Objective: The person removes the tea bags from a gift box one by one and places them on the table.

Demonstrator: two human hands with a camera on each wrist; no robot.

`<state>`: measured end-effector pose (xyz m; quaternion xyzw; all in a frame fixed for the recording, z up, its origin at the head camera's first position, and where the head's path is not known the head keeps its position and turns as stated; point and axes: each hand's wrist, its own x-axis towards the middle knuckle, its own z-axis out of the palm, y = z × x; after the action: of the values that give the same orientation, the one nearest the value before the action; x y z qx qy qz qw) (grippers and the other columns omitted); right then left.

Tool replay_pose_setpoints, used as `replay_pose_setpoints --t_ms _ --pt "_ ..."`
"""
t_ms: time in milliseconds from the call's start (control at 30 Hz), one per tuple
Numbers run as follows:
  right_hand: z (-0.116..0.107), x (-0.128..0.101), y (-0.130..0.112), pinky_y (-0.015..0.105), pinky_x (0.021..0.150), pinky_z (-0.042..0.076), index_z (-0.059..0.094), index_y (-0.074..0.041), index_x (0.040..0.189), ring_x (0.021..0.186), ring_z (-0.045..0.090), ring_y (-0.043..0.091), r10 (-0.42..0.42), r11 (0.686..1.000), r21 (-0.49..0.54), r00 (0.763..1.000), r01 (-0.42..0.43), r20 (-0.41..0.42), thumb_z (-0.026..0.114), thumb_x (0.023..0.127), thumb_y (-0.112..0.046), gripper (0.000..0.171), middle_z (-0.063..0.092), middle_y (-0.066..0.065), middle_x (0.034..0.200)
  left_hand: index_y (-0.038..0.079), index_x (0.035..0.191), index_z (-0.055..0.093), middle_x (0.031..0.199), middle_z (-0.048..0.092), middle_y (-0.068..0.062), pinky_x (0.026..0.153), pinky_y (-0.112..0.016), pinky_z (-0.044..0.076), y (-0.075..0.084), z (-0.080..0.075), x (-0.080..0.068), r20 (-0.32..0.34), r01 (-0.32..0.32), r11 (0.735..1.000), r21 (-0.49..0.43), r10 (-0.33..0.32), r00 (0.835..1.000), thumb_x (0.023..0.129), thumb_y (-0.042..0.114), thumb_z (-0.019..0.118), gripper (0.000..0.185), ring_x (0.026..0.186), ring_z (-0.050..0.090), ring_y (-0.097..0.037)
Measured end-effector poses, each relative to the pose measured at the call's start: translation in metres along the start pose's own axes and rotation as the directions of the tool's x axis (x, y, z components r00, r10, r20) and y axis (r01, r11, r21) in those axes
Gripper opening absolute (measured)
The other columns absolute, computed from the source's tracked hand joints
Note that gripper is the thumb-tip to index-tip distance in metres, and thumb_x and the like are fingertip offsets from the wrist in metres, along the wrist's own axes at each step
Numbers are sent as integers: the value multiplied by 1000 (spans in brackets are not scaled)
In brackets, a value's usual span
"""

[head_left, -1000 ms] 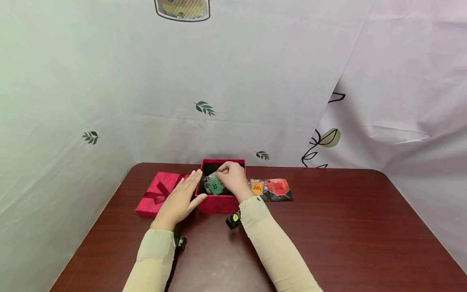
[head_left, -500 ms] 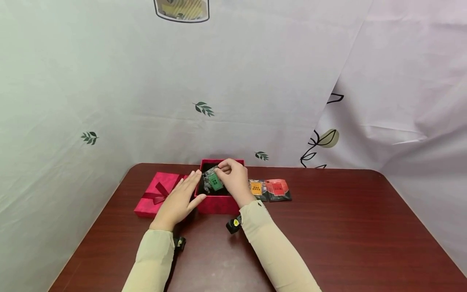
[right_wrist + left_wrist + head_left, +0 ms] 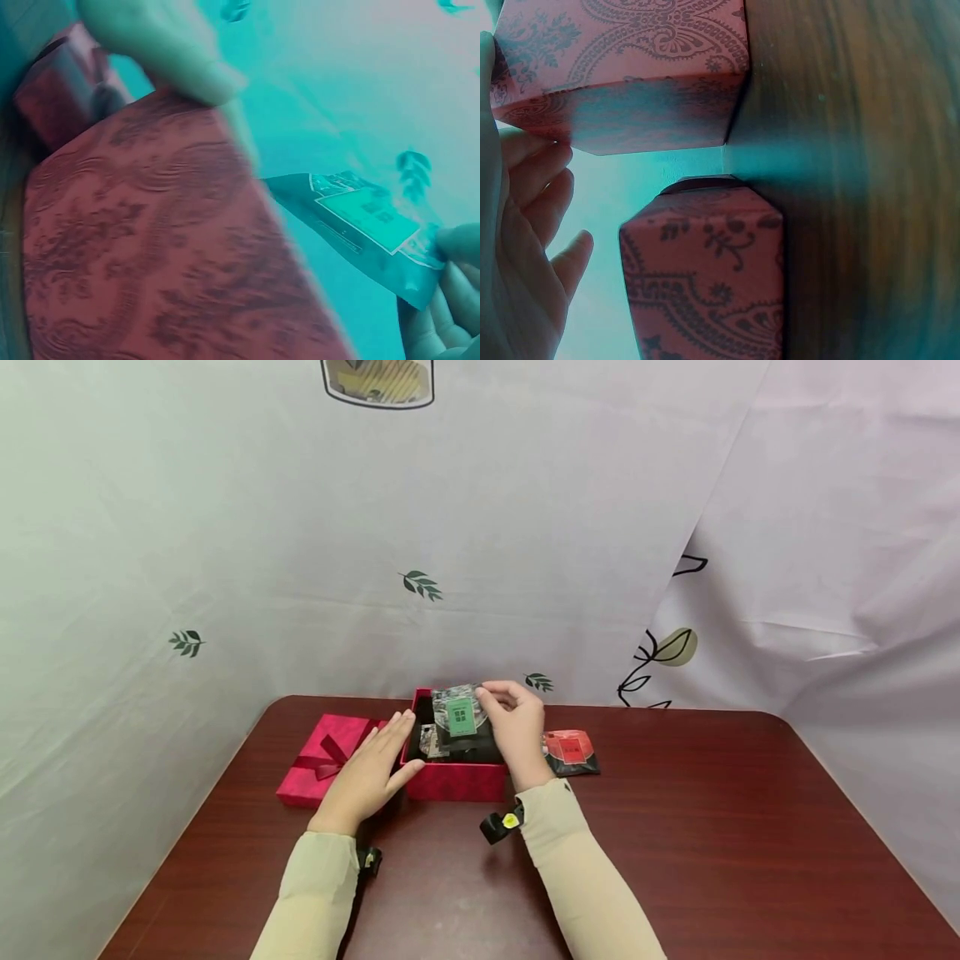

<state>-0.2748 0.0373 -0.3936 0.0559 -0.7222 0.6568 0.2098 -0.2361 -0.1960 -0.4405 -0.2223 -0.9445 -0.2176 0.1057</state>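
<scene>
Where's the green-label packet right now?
In the head view, the green-label packet is held by the right hand over the open red box, with the left hand resting against the box's left side.

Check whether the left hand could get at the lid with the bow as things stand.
Probably yes. The left hand rests flat against the box, holding nothing, and the lid lies right beside it on the table, nothing between them.

Staged recording booth: leaf-print sheets [image 3: 420,583] draped behind lone wooden table [image 3: 712,827].
</scene>
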Motion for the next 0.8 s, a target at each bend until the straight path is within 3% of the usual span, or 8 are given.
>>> replay_pose_setpoints --t_ms 133,333,500,533,800 --pt "-19 2 -7 25 60 48 78 -5 104 76 64 12 111 991 71 994 -110 -8 76 92 -14 15 77 10 94 4 159 29 164 29 -15 123 -54 20 -1 1 0 12 7 1000 5 -7 1000 101 45 59 77 153 24 -33" --pt "-54 7 -11 23 57 54 75 -1 112 71 69 10 240 959 161 970 -234 -21 74 93 -12 23 77 8 96 3 159 30 164 30 -16 122 -55 21 -1 1 0 0 -2 1000 7 2 1000 101 46 59 78 152 26 -34" --pt "-78 11 -7 25 59 59 69 8 118 67 71 11 279 939 220 959 -263 -45 70 94 -5 27 76 7 91 5 160 29 165 28 -15 123 -53 19 0 -1 0 17 11 1000 3 -11 1000 101 44 59 77 153 24 -32" --pt "-82 12 -6 26 64 61 69 9 118 68 71 12 277 938 230 960 -259 -48 69 94 -3 27 75 6 90 5 160 29 165 28 -14 123 -53 19 0 -1 0 20 14 1000 3 -14 1000 101 44 59 77 153 24 -32" --pt "-114 16 -4 24 66 60 68 7 120 70 71 8 307 939 190 948 -288 -82 67 95 -2 27 74 -4 83 5 160 28 165 27 -14 124 -53 19 0 -1 0 29 22 1000 3 -22 999 101 44 59 77 153 24 -33"
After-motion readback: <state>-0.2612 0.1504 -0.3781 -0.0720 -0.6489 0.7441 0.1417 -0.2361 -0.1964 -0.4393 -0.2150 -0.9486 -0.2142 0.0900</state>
